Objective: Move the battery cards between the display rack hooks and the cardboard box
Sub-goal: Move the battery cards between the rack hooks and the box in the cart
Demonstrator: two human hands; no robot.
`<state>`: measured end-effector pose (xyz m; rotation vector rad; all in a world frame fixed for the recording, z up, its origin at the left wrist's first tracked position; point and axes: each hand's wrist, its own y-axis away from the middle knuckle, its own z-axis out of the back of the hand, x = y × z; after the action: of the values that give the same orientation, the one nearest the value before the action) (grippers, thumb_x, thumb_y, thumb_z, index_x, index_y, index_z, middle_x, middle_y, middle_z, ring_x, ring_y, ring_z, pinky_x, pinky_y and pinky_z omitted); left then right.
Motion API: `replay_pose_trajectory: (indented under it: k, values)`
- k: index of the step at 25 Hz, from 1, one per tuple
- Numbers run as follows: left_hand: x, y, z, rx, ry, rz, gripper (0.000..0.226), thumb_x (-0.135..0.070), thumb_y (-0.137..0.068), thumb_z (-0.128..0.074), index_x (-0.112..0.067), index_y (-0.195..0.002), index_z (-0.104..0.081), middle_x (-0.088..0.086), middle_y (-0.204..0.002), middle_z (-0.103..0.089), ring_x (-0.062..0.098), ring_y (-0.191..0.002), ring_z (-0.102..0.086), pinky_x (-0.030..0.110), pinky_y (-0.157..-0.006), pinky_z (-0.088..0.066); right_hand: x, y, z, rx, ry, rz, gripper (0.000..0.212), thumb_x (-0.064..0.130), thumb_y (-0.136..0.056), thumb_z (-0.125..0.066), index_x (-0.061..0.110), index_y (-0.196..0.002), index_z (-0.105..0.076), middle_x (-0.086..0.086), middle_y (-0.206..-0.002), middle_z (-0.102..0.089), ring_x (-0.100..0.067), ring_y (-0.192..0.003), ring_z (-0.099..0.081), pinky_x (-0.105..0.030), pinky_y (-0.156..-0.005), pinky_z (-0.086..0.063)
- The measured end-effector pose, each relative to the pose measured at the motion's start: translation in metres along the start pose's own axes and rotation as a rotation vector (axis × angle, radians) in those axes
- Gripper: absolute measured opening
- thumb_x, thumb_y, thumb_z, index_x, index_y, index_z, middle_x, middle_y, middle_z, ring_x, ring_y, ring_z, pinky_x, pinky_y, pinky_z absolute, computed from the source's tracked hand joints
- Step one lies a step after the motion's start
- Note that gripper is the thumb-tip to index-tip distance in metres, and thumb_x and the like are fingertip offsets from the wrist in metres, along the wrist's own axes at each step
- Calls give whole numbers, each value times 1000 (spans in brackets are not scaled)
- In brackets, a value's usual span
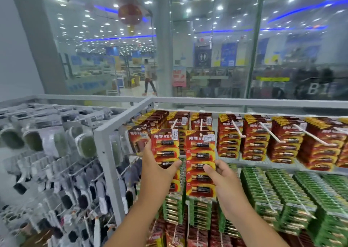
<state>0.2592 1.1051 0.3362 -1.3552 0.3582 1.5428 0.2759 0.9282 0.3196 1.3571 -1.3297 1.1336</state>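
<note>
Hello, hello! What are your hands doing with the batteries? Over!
Left hand grips one red battery card. Right hand grips a second red card. Both held at the rack's top hooks. Cardboard box not in sight. Over.

pretty bright overall, light comes from rows of ceiling spots [105,23] up at 12 o'clock, mirrored as glare in the glass [235,45]. shadows soft. whole frame is smeary, worst at 9 o'clock. rail [244,102] bows from the wide lens.
</note>
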Motion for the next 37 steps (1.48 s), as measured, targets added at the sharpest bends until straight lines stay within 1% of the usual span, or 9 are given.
replay_pose_trajectory:
  k: [4,12,13,16,18,20,26,31,37]
  values:
    - [10,-15,-4,96,34,-4,113,-53,-79,-82,-38,-162,-7,-11,-171,-15,18,-156,-22,43,-121,-32,-4,-3,-4,-77,7,7,15,26,-102,-63,25,-115,-71,5,-107,-80,-19,-98,-77,-52,-90,-61]
    - [22,-33,-24,139,88,-43,116,-58,-77,-82,-41,-163,-7,-14,-172,-11,15,-158,-14,44,-123,-29,-6,-21,-17,-158,30,16,17,33,-99,-67,30,-115,-72,12,-116,-77,-16,-115,-69,-52,-106,-52]
    - [23,-37,-27,135,86,-48,116,-59,-76,-82,-41,-162,-6,-13,-172,-11,15,-158,-15,44,-122,-31,-7,-24,-19,-158,31,23,23,40,-95,-71,30,-116,-72,12,-117,-76,-16,-115,-69,-52,-105,-53]
    - [25,-51,-40,114,53,-42,118,-60,-76,-81,-36,-163,-5,-8,-172,-13,19,-157,-18,45,-119,-36,-8,-37,-22,-188,63,95,82,71,-68,-79,27,-135,-63,12,-134,-68,-17,-125,-64,-51,-106,-53]
    - [27,-61,-50,111,25,-28,117,-57,-80,-79,-33,-165,-2,-4,-173,-8,20,-159,-13,45,-120,-34,-7,-53,-20,-215,79,100,73,53,-84,-77,20,-145,-54,13,-139,-57,-16,-128,-57,-44,-110,-49]
    - [29,-71,-60,103,2,-22,114,-52,-84,-78,-30,-166,-2,-1,-172,-7,22,-158,-14,42,-119,-36,-12,-74,-12,-212,111,104,58,37,-96,-71,15,-146,-52,13,-129,-54,-11,-120,-51,-32,-103,-44]
    - [31,-98,-86,57,-90,-47,110,-51,-86,-76,-23,-166,-6,4,-163,-20,28,-150,-28,39,-110,-43,-18,-126,-8,-243,199,89,37,44,-98,-67,22,-127,-59,22,-108,-57,1,-99,-54,-25,-87,-42]
    - [40,-111,-103,51,-141,-74,111,-56,-88,-71,-20,-166,-2,5,-163,-21,27,-149,-32,26,-101,-44,-23,-158,-9,-315,223,106,33,41,-98,-69,20,-122,-67,9,-110,-70,-3,-98,-62,-19,-70,-44]
    - [50,-119,-106,36,-198,-87,114,-63,-85,-69,-19,-166,-2,10,-165,-21,34,-152,-29,47,-116,-41,-23,-162,-12,-332,250,136,9,35,-99,-68,27,-104,-63,11,-100,-67,2,-91,-59,-16,-70,-44]
